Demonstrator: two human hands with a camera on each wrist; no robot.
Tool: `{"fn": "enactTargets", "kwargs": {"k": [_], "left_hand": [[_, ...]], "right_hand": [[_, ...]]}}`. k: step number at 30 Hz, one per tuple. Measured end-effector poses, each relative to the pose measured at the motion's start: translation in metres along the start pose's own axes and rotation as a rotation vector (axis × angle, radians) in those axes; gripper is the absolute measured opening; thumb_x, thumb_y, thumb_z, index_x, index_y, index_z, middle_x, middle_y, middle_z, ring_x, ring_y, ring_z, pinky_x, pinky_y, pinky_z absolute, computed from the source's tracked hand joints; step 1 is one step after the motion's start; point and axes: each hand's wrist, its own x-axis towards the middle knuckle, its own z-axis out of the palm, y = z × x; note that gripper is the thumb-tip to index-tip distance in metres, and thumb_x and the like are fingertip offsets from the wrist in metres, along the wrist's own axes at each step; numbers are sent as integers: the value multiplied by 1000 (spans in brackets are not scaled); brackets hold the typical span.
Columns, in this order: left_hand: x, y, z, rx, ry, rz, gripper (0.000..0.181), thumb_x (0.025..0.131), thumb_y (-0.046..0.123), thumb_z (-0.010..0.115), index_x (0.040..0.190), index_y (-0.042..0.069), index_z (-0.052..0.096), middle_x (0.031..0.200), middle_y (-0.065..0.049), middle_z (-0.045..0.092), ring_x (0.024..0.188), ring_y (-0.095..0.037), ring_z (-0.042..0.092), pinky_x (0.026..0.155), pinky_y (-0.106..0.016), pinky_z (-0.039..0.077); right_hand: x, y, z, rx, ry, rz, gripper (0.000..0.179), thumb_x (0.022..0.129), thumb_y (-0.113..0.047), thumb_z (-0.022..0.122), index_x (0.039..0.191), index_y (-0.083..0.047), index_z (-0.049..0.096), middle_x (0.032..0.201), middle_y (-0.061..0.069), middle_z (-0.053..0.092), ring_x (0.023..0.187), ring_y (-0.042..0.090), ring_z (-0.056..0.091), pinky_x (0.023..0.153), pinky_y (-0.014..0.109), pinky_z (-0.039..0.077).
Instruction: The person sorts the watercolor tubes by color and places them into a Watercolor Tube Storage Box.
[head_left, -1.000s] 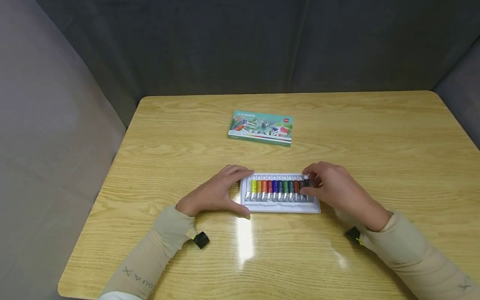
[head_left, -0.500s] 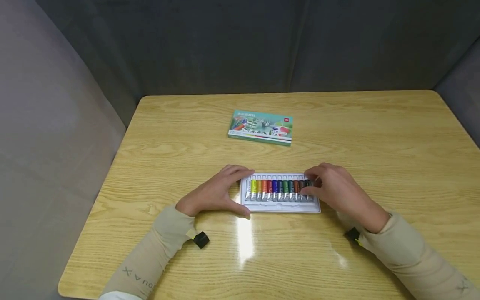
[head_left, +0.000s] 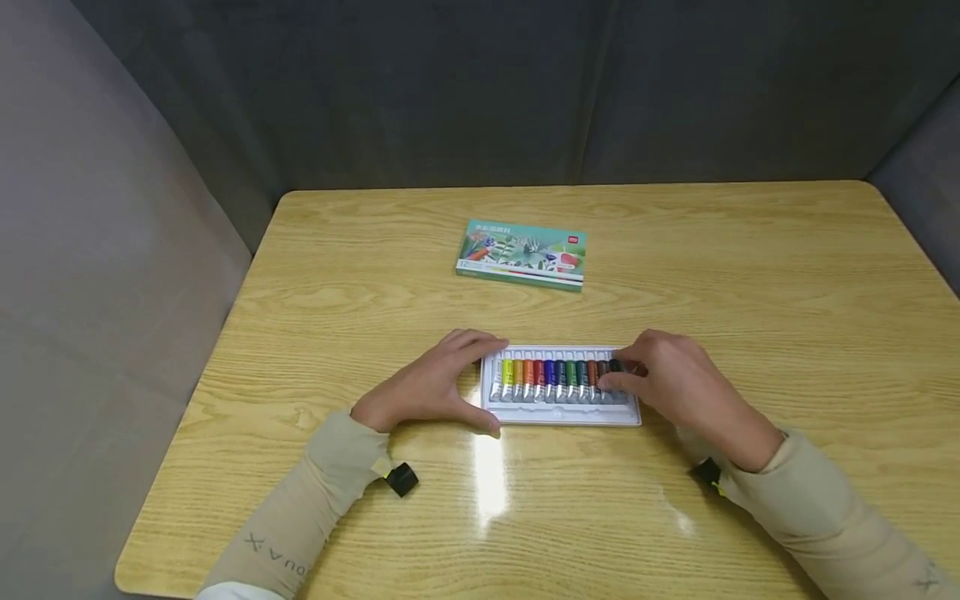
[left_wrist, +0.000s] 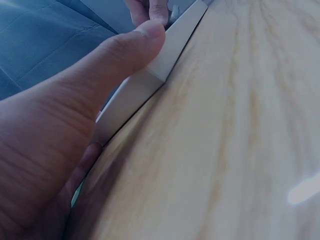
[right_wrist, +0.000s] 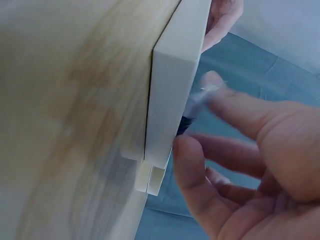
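A white plastic tray [head_left: 558, 414] holds a row of several small paint tubes in many colours, in the middle of the table in the head view. My left hand [head_left: 431, 382] grips the tray's left end, thumb at the near side and fingers at the far side. At the right end, my right hand [head_left: 671, 383] pinches the black paint tube [head_left: 616, 365] between thumb and fingers. In the right wrist view, that tube [right_wrist: 192, 107] shows a silvery end by the thumb and a dark part by the fingertip, tilted above the tray wall [right_wrist: 172, 75].
A flat green paint box [head_left: 521, 257] with a printed plant design lies behind the tray. The wooden table [head_left: 360, 275] is bounded by dark cloth at the back and grey cloth at the sides. Black wrist cameras hang under both sleeves.
My right fingertips have moved slightly nearer and to the right along the black tube, which has shifted a little to the right. My left hand and the tray stay in place.
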Motion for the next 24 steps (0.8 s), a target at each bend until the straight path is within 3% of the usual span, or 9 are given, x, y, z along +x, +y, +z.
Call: {"fn": "enactTargets", "kwargs": {"k": [5,12,19,24], "left_hand": [[1,0,0,-2,0,4,113,67,66,89,161,26,39,161,7,41,149,-15,38,123,-45,40],[1,0,0,-2,-3,7,114,67,67,89,161,26,39,161,6,42,149,-16,38,123,-45,40],[1,0,0,-3,-3,9,114,67,67,89,161,26,38,160,7,42,149,-15,38,122,-45,41],[0,-1,0,-1,-1,8,114,67,67,89,161,25,39,160,6,42,148,-16,39,122,-46,41]], "right_hand": [[-4,1,-2,-13,-7,-56,27,89,-25,82,104,-3,82,90,8,75,71,11,58,60,26,46],[-7,3,-10,27,-199,18,59,83,-37,87,126,2,73,97,7,67,79,15,53,64,26,43],[-9,5,-8,48,-159,-5,53,82,-31,87,123,1,74,79,-2,64,71,10,50,62,22,40],[-8,5,-7,109,-202,95,53,88,-30,83,131,-5,66,80,-1,68,68,10,54,60,25,43]]}}
